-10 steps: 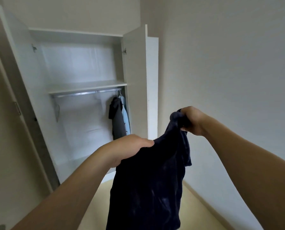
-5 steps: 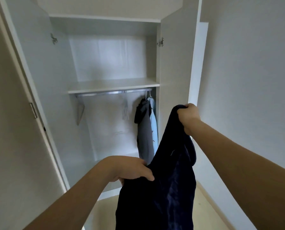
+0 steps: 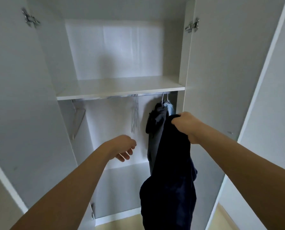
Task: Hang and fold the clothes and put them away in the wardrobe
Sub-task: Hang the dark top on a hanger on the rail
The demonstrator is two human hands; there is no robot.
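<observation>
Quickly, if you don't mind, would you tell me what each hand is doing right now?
Left hand: open, fingers relaxed, holding nothing, inside the wardrobe.
Right hand: closed, gripping the top of the dark navy garment.

Pale wall [image 3: 274,97] rt – light wood floor [image 3: 228,218].

In the wardrobe [image 3: 39,80] a rail [image 3: 118,96] runs under the shelf [image 3: 118,87]. Bare hangers [image 3: 135,117] hang mid-rail; two hung garments [image 3: 156,127] hang at its right end, behind the held garment [image 3: 171,180].
</observation>
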